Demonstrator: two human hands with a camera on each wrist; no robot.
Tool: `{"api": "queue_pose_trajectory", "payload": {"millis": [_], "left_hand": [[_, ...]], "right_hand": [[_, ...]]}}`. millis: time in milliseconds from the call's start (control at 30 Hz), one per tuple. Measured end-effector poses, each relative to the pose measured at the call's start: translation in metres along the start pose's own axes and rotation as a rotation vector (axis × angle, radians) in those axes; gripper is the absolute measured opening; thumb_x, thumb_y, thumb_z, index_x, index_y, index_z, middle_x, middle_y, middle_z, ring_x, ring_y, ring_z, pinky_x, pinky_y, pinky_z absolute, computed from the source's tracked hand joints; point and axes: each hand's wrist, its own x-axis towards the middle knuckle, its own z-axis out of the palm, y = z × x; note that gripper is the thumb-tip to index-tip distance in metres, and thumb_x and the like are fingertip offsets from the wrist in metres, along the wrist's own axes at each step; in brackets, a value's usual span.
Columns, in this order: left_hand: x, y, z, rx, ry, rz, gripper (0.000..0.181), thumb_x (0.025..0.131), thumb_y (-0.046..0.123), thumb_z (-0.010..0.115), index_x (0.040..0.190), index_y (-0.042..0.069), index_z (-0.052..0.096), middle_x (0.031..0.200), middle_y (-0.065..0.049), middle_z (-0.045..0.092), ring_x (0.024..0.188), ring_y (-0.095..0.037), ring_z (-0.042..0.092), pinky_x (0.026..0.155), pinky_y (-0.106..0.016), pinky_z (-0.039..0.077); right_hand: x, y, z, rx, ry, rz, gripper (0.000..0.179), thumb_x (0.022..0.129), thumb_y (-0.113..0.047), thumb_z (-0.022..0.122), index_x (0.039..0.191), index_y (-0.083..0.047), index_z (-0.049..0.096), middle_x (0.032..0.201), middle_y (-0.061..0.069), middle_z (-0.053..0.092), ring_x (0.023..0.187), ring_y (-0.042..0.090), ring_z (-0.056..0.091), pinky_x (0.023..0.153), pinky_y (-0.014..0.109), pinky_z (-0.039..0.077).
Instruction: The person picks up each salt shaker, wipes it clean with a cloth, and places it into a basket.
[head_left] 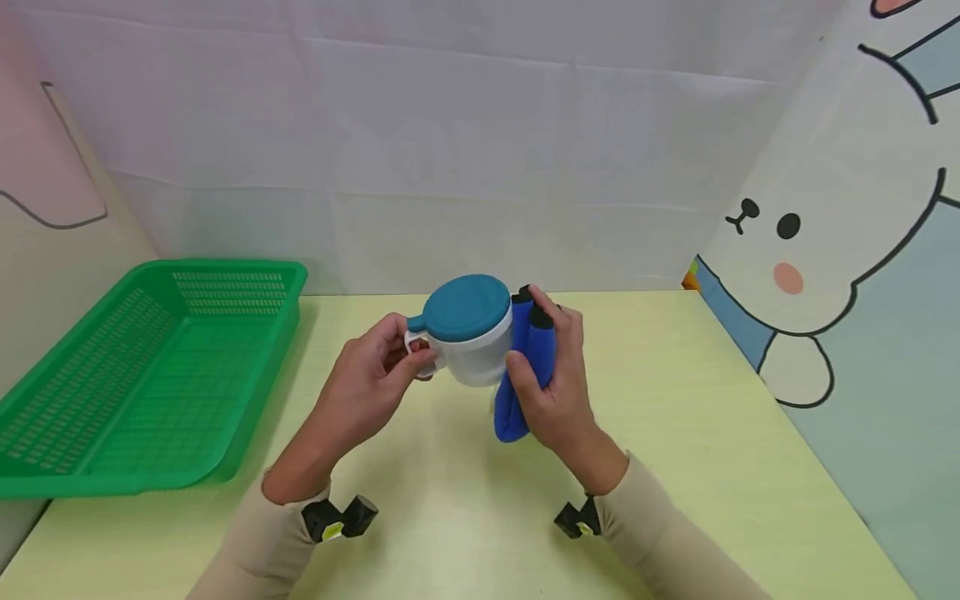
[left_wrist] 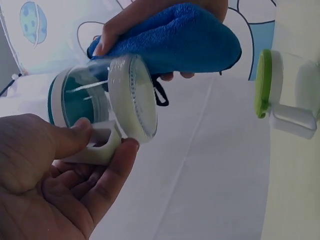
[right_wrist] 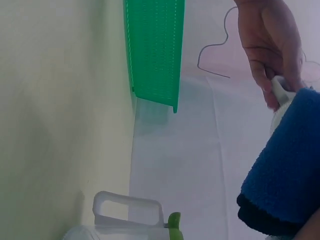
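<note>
A clear jar (head_left: 474, 360) with a round teal lid (head_left: 465, 308) and a white side handle is held up over the table. My left hand (head_left: 367, 377) grips the handle (left_wrist: 102, 147), thumb on one side and fingers on the other. In my right hand (head_left: 561, 392) is a folded blue cloth (head_left: 512, 417) with black edging, pinched between thumb and fingers and held against the jar's side opposite the handle. The left wrist view shows the cloth (left_wrist: 180, 45) along the jar, whose ribbed base (left_wrist: 132, 97) faces the camera.
A second handled container with a green lid (left_wrist: 264, 82) stands on the table, mostly hidden behind the held jar in the head view. The green basket (head_left: 258, 392) sits at the table's left. White sheeting (head_left: 450, 167) rises behind the pale yellow table (head_left: 675, 417).
</note>
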Motion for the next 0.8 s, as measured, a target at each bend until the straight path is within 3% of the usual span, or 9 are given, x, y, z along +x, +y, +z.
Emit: {"api": "queue_pose_trajectory", "payload": {"millis": [167,367,433,567,700,800], "left_hand": [[0.0,-0.002,-0.005,-0.058,-0.086,0.028,0.014,0.099,0.002,0.068,0.104,0.003,0.056,0.102,-0.011,0.073,0.087,-0.02,0.074,0.08,-0.037,0.062],[-0.001,-0.005,0.001,-0.038,-0.065,-0.003,0.014,0.101,0.004,0.066,0.107,0.001,0.055,0.101,-0.015,0.073,0.088,-0.023,0.073,0.079,-0.033,0.061],[-0.001,-0.005,0.003,-0.038,-0.052,-0.015,0.014,0.101,0.005,0.066,0.108,0.001,0.054,0.103,-0.016,0.073,0.09,-0.024,0.074,0.08,-0.032,0.061],[-0.001,-0.005,0.003,-0.071,-0.065,-0.008,0.012,0.102,0.004,0.065,0.106,0.001,0.054,0.103,-0.015,0.073,0.09,-0.025,0.074,0.081,-0.034,0.061],[0.0,-0.005,0.004,-0.091,-0.075,0.0,0.013,0.101,0.004,0.065,0.105,0.0,0.053,0.103,-0.015,0.072,0.089,-0.024,0.073,0.081,-0.038,0.062],[0.001,-0.004,0.007,-0.097,-0.05,-0.021,0.014,0.102,0.004,0.065,0.108,-0.001,0.053,0.101,-0.015,0.071,0.091,-0.025,0.073,0.081,-0.038,0.062]], "right_hand": [[0.01,0.003,-0.012,0.066,-0.047,0.0,0.058,0.103,-0.035,0.049,0.157,-0.017,0.039,0.135,0.013,0.045,0.121,0.025,0.051,0.092,0.045,0.049],[0.011,-0.013,-0.009,-0.036,-0.011,-0.152,0.067,0.104,-0.063,0.039,0.155,-0.019,0.045,0.134,0.018,0.04,0.12,0.028,0.052,0.086,0.044,0.055],[0.008,-0.014,-0.007,-0.074,0.008,-0.216,0.066,0.105,-0.064,0.036,0.155,-0.021,0.045,0.135,0.021,0.038,0.122,0.03,0.052,0.087,0.046,0.055],[0.006,-0.007,-0.009,-0.052,0.026,-0.281,0.053,0.108,-0.042,0.038,0.155,-0.018,0.044,0.134,0.026,0.037,0.123,0.033,0.049,0.092,0.044,0.049],[0.01,-0.004,-0.016,0.09,0.002,-0.213,0.054,0.105,-0.029,0.047,0.153,-0.006,0.036,0.138,0.019,0.045,0.121,0.032,0.051,0.097,0.038,0.047],[0.012,-0.006,-0.019,0.121,-0.017,-0.146,0.06,0.107,-0.04,0.052,0.151,-0.002,0.036,0.146,0.013,0.046,0.126,0.031,0.052,0.101,0.042,0.048]]}}
